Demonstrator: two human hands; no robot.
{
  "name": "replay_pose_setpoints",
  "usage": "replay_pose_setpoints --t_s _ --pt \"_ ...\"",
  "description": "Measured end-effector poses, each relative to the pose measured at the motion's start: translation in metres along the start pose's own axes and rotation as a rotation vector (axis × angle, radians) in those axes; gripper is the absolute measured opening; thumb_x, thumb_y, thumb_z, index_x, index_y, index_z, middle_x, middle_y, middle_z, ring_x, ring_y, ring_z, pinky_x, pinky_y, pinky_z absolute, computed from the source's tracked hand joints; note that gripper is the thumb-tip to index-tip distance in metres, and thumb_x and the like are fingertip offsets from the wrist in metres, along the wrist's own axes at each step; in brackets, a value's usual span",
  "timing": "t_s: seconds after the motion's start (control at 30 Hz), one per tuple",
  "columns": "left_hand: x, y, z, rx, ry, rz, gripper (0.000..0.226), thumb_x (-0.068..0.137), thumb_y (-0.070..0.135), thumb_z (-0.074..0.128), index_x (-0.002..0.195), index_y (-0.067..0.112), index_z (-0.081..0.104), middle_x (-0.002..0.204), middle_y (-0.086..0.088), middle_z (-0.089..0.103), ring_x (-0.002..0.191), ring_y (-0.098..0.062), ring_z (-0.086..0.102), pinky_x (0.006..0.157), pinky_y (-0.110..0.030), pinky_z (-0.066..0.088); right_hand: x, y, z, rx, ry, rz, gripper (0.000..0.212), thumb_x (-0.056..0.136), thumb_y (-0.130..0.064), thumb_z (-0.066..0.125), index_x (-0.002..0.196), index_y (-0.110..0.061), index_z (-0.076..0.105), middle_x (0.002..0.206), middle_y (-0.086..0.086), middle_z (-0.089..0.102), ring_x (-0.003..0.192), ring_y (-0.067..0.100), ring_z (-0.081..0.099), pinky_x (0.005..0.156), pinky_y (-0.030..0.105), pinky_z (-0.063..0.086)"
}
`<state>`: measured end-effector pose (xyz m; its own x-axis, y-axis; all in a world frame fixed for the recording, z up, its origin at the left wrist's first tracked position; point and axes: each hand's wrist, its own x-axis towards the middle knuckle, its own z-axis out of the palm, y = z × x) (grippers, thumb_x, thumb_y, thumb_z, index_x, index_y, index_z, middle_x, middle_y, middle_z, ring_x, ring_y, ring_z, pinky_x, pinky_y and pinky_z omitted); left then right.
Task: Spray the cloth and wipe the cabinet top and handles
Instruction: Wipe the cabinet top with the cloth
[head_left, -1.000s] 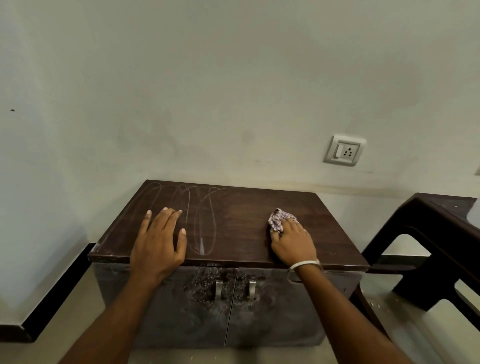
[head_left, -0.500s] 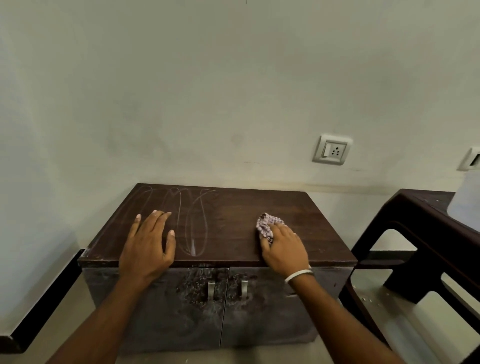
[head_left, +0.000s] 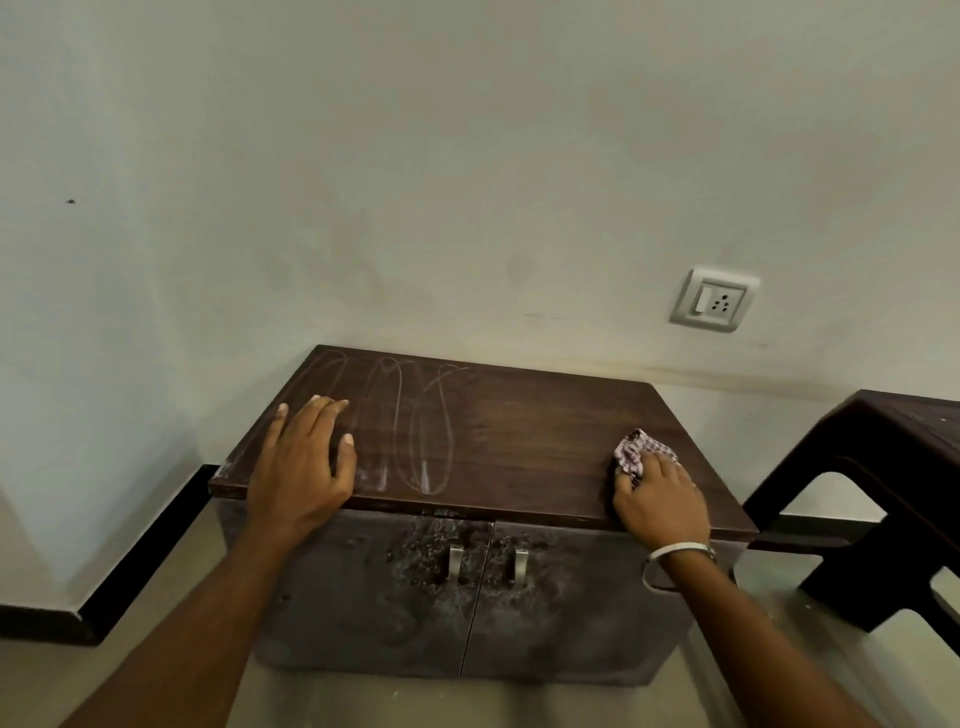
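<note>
Left hand (head_left: 298, 467): lies flat, palm down, on the left front part of the cabinet top (head_left: 519, 441), fingers spread and released, grasping nothing; the thumb points toward the middle.
Right hand (head_left: 660, 501): presses down near the right front edge of the top, fingers curled over the cloth (head_left: 636, 452), so this grip is clenched on it.
Cloth: a small checked rag, bunched up, sticking out ahead of the right fingers and touching the wood.
Bangle (head_left: 678, 553): a pale ring on the right wrist, just behind the hand.
Streaks (head_left: 410, 421): pale looping marks on the dark wood, just right of the left hand and well left of the cloth.
Handles (head_left: 488, 566): two short metal pulls side by side on the doors, below the front edge, between the two forearms, untouched.
Doors (head_left: 467, 597): dusty and blotched around the pulls.
Socket (head_left: 712, 300): on the wall, above and beyond the right hand.
Dark table (head_left: 883, 467): stands to the right of the right hand, apart from the cabinet.
</note>
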<state>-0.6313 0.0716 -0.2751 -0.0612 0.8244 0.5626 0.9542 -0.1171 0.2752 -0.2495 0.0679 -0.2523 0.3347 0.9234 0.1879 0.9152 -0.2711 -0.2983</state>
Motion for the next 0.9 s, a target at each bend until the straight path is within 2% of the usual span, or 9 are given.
replay_pose_setpoints --t_s 0.27,0.5,0.6,0.73,0.9 --pt "0.000 0.003 -0.001 -0.003 -0.005 -0.004 0.055 0.091 0.039 0.030 0.136 0.013 0.049 0.140 -0.005 0.052 0.138 -0.019 0.038 0.120 -0.042 0.017 -0.052 -0.129 0.029 0.063 -0.071 -0.278 0.059 0.093 -0.042 0.038 0.145 -0.014 0.037 0.154 0.009 0.035 0.143 0.027 0.028 0.118 0.043 0.024" --pt "0.000 0.003 0.001 0.017 0.008 -0.001 0.058 0.090 0.039 0.029 0.136 0.012 0.049 0.139 -0.008 0.053 0.136 -0.022 0.041 0.119 -0.042 0.022 -0.077 -0.214 0.053 0.112 -0.144 -0.427 0.061 0.095 -0.041 0.036 0.148 -0.013 0.030 0.157 0.011 0.027 0.147 0.029 0.018 0.120 0.045 0.015" --pt "0.001 0.003 0.001 0.008 0.018 -0.003 0.057 0.090 0.038 0.029 0.136 0.012 0.050 0.139 -0.007 0.054 0.136 -0.021 0.042 0.118 -0.042 0.022 -0.075 -0.224 0.057 0.123 -0.179 -0.470 0.061 0.097 -0.041 0.036 0.150 -0.013 0.027 0.159 0.011 0.024 0.148 0.029 0.015 0.121 0.045 0.013" --pt "0.000 0.003 0.002 0.008 0.021 -0.009 0.057 0.090 0.038 0.029 0.136 0.012 0.049 0.139 -0.007 0.053 0.136 -0.020 0.042 0.119 -0.041 0.021 -0.064 -0.209 0.055 0.121 -0.178 -0.534 0.059 0.096 -0.041 0.039 0.147 -0.013 0.032 0.156 0.009 0.030 0.146 0.027 0.022 0.119 0.044 0.018" --pt "0.000 0.002 0.002 0.006 0.013 -0.011 0.056 0.091 0.040 0.027 0.137 0.014 0.047 0.140 -0.004 0.051 0.137 -0.018 0.040 0.120 -0.041 0.019 -0.025 -0.162 0.044 0.053 -0.173 -0.404 0.060 0.096 -0.043 0.036 0.148 -0.013 0.031 0.157 0.009 0.029 0.145 0.026 0.024 0.119 0.044 0.021"
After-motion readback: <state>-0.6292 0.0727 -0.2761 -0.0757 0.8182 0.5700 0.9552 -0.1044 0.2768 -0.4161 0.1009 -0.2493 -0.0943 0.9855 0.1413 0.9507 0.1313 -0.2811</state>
